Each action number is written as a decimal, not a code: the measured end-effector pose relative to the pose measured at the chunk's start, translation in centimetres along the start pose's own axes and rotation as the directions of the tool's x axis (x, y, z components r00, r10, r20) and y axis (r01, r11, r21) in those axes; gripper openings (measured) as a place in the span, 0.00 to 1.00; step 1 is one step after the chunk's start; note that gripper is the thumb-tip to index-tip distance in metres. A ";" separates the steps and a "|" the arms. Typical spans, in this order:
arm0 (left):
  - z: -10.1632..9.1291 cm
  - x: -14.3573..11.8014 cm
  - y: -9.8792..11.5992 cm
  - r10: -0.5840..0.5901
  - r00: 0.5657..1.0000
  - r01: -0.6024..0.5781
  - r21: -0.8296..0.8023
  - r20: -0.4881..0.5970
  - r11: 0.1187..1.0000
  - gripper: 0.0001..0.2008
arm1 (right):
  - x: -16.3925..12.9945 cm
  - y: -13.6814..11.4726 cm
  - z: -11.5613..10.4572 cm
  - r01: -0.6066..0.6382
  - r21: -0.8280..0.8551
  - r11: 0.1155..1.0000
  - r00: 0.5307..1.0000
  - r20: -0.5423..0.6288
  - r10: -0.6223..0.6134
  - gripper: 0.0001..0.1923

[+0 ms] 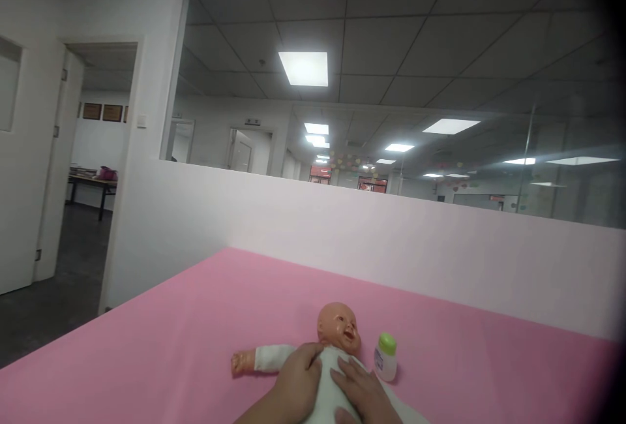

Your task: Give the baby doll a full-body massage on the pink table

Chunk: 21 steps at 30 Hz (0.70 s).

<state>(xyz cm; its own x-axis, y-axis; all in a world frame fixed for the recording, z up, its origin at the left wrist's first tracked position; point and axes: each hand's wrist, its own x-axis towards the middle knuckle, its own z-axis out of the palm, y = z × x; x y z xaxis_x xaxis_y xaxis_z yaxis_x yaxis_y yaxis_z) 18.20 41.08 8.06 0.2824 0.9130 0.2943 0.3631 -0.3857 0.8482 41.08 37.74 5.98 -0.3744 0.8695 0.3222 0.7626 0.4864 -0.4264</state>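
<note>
A baby doll lies on its back on the pink tabletop, its bald head tipped slightly to the right. White cloth covers its body and the sleeve of one arm, which stretches out to the left. At the doll's left-side shoulder and chest, my left hand is curled against the body, gripping it; some of its fingertips are hidden. My right hand rests flat on the chest with fingers spread. Just right of the doll stands a small clear bottle with a green cap and a label. The doll's lower body is out of frame.
A low white wall with a large glass window above it borders the far side of the table. To the left is an open doorway, with a dark-legged table in the room beyond.
</note>
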 end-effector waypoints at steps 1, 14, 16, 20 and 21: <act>0.0 0.0 0.1 0.003 1.000 -0.003 0.009 0.003 1.000 0.23 | -0.3 0.0 -0.1 -0.035 -0.014 0.999 0.999 -0.004 0.035 0.35; -0.8 -0.5 2.0 0.059 0.998 -0.057 0.132 -0.009 0.990 0.24 | -1.5 -2.1 -3.0 -0.294 0.011 0.956 0.948 -0.121 0.293 0.35; -0.9 -0.9 2.5 0.085 0.996 -0.080 0.170 -0.019 0.982 0.24 | -1.7 -2.1 -3.3 -0.298 0.022 0.954 0.947 -0.114 0.299 0.34; -1.1 -2.2 3.2 0.263 0.958 -0.278 0.146 0.116 0.949 0.20 | -1.5 -1.8 -3.5 -0.282 0.057 0.958 0.954 -0.094 0.286 0.30; -1.1 -2.5 3.2 0.313 0.929 -0.336 0.096 0.196 0.937 0.18 | -1.5 -1.6 -3.5 -0.287 0.059 0.956 0.952 -0.091 0.292 0.29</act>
<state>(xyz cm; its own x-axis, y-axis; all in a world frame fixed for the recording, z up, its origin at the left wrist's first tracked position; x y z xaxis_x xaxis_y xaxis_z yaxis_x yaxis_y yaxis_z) 17.73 37.71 10.54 0.5498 0.7016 0.4533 0.3301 -0.6810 0.6536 42.21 35.38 9.14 -0.0863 0.9619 0.2593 0.8055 0.2205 -0.5500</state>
